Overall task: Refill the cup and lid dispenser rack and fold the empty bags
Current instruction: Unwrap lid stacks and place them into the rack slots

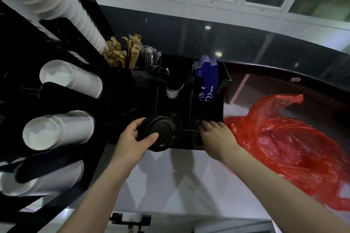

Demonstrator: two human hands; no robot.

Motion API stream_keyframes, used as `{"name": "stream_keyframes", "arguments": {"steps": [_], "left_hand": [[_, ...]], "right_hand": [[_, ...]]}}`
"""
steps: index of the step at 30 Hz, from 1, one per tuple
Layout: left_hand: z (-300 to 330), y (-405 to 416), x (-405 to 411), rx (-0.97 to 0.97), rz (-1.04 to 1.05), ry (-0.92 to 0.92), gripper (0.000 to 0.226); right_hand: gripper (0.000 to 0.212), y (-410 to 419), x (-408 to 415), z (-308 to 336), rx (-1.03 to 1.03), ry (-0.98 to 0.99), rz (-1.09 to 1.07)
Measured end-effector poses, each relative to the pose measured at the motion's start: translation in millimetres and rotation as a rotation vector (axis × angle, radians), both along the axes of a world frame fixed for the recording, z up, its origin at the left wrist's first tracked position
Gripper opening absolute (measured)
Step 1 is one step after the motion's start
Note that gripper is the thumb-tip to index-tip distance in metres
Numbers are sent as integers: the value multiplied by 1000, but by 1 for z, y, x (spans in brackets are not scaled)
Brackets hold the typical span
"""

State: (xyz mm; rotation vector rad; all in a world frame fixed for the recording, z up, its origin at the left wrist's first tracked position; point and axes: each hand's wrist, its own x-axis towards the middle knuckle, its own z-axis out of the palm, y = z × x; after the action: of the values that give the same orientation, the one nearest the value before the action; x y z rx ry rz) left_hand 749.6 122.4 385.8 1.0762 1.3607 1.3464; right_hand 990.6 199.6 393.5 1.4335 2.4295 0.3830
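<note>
Counter: the pale counter (189, 185) carries everything; both forearms reach across its near edge toward the rack.
Left hand: the left hand (132, 139) grips a stack of black lids (158, 132), thumb curled over the top lid and fingers wrapped round the left side.
Lid stack: it sits at the front edge of the black dispenser rack (170, 100), at the mouth of the middle slot, part over the counter.
Right hand: the right hand (217, 134) has fingers curled down onto a smaller dark lid pile (197, 125) in the next slot to the right; whether they pinch it or only press on it I cannot tell.
Red bag: a crumpled red plastic bag (284, 138) lies toward the counter's right edge, just beside the right wrist, not yet folded.
Cups: white cup stacks (62, 128) lie sideways in tubes on the rack's left side.
Far side: brown paper packets (121, 53) and blue sleeves (207, 79) stand in the rear compartments.
Doing it well: probably best to keep the stack squeezed square and level, slide it straight back between the slot walls, and steady the rack with the other hand so no lids fan out or tip.
</note>
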Motion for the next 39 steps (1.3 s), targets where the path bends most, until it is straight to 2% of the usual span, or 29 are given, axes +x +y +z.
{"name": "stream_keyframes", "arguments": {"steps": [6,14,16,19,21,23,24,26,29,32,35,39], "left_hand": [[-3,-1,1,-23,13,-7,40],[-3,-7,-7,-40,48,-37,39],[-2,-10,-8,-37,47,-43,39],[-2,-15,-9,-35,41,-48,39],[-1,-19,-10,-35,48,-53,40],[-1,-22,-13,-33,76,-64,40],[0,-23,-14,-29,102,-68,39],[2,-25,-18,-16,168,-75,39],[4,-26,-25,4,229,-81,40],[6,-29,-33,16,239,-85,37],[6,-32,-39,18,243,-85,37],[6,-34,-41,21,244,-96,37]], "right_hand": [[73,-2,-7,0,-111,-152,-66],[62,5,-15,9,-198,-71,-147],[52,1,-14,13,-189,46,-153],[33,-8,-16,29,36,376,-100],[31,-13,-27,37,138,644,-22],[31,-14,-43,42,95,778,58],[33,-12,-51,42,38,762,70],[50,0,-65,37,-48,593,61],[77,18,-83,31,-23,253,63],[89,26,-95,24,-40,101,51],[87,27,-96,22,-20,132,68],[94,26,-84,33,-24,365,83]]}}
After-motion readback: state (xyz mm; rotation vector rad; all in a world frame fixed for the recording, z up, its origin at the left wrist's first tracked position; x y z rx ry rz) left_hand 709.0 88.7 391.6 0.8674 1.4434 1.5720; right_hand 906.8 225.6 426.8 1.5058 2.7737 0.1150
